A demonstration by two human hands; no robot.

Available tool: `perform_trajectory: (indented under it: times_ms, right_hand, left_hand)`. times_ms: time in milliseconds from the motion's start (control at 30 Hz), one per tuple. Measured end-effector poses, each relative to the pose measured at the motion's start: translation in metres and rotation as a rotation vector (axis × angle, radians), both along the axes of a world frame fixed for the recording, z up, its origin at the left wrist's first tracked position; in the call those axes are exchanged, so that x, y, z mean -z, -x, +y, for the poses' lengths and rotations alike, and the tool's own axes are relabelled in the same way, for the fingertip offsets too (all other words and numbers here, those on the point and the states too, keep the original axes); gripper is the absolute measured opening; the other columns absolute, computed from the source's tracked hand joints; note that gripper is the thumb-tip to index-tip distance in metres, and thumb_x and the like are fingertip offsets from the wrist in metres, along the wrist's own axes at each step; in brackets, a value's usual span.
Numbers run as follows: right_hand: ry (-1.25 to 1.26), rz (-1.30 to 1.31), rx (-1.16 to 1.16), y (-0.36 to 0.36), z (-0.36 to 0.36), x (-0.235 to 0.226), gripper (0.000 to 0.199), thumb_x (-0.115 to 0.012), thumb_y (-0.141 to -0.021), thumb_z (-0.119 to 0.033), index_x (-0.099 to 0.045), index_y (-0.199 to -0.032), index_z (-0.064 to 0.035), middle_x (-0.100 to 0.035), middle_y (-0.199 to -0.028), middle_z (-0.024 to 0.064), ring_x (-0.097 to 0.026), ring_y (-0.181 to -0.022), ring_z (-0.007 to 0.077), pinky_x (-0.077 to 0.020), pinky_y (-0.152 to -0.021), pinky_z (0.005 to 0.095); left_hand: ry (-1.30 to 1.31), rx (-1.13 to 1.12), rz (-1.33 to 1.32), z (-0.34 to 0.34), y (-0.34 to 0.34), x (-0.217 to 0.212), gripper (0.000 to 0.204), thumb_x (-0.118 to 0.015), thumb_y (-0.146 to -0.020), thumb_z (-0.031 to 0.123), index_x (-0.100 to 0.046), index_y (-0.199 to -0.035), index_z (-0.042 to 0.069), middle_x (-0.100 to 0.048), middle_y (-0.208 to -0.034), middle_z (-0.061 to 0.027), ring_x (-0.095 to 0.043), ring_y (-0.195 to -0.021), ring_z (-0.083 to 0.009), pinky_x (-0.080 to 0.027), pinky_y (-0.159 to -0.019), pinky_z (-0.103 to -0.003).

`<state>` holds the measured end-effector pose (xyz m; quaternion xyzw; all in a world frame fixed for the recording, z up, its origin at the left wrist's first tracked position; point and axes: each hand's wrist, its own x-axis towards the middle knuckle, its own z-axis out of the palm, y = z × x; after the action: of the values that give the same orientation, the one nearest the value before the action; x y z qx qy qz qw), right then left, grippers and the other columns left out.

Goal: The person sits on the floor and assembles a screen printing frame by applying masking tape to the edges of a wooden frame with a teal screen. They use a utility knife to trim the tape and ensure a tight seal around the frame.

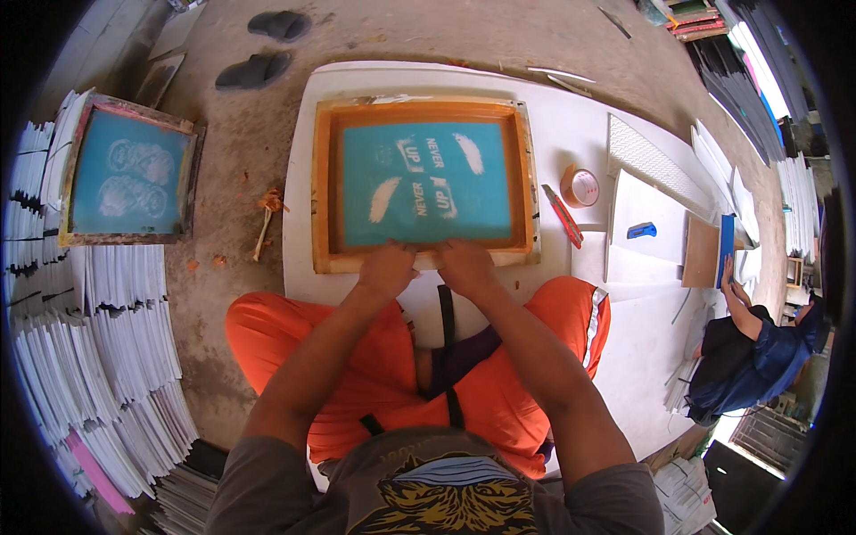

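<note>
A screen printing frame [326, 183] with brown-orange wooden sides lies in front of me on a white board [299, 223]. Its blue-green mesh [361, 156] carries pale lettering and two whitish shapes. My left hand [388, 270] and my right hand [465, 266] sit close together at the middle of the near side, fingers curled over the wooden edge. My fingertips are partly hidden behind the knuckles.
Right of the frame lie a red cutter knife [563, 217], a tape roll [580, 187] and a blue cutter knife [641, 231]. Another screen frame [129, 239] leans on paper stacks [85, 357] at left. A person [758, 348] works at far right. Slippers [259, 71] lie beyond.
</note>
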<state>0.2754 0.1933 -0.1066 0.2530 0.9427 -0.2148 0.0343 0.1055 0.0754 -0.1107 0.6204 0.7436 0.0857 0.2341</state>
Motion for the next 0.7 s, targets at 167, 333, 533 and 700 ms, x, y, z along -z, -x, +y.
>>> perform_trajectory:
  times_ms: [167, 333, 533, 700]
  right_hand:
    - [-0.013, -0.079, 0.038, -0.001, -0.003, -0.002, 0.033, -0.081, -0.078, -0.015, -0.071, -0.108, -0.0057, -0.07, -0.109, 0.0109, -0.066, -0.111, 0.0306, -0.0562, -0.093, 0.0452]
    - [0.0, -0.104, 0.037, -0.003, -0.006, 0.003, 0.045, -0.082, -0.08, -0.017, -0.069, -0.121, -0.0042, -0.07, -0.118, 0.013, -0.066, -0.116, 0.0316, -0.055, -0.098, 0.0444]
    - [-0.373, 0.059, -0.012, -0.022, -0.033, 0.034, 0.056, -0.055, -0.097, -0.011, -0.049, -0.151, 0.0016, -0.059, -0.146, 0.023, -0.054, -0.139, 0.0385, -0.0389, -0.121, 0.0495]
    - [-0.473, 0.066, 0.112, -0.022, -0.06, 0.043, 0.065, -0.053, -0.099, -0.013, -0.035, -0.16, 0.0009, -0.042, -0.161, 0.0243, -0.039, -0.151, 0.0389, -0.0312, -0.125, 0.0523]
  left_hand:
    - [0.043, -0.054, 0.027, -0.023, 0.026, -0.014, 0.055, -0.084, -0.079, 0.042, -0.071, -0.122, 0.01, -0.071, -0.119, -0.0118, -0.069, -0.109, -0.0332, -0.057, -0.091, -0.045]
    - [0.028, -0.045, 0.121, -0.031, 0.021, -0.018, 0.053, -0.079, -0.085, 0.043, -0.069, -0.118, 0.003, -0.073, -0.11, -0.0125, -0.069, -0.105, -0.031, -0.059, -0.089, -0.045]
    - [-0.283, 0.085, 0.48, -0.059, 0.005, 0.029, 0.061, -0.07, -0.095, 0.038, -0.059, -0.14, -0.001, -0.063, -0.138, -0.0214, -0.059, -0.13, -0.0393, -0.049, -0.11, -0.049]
    - [-0.23, -0.014, 0.529, -0.081, -0.015, 0.045, 0.075, -0.067, -0.097, 0.036, -0.04, -0.157, 0.0, -0.04, -0.162, -0.0251, -0.037, -0.151, -0.0449, -0.037, -0.121, -0.054]
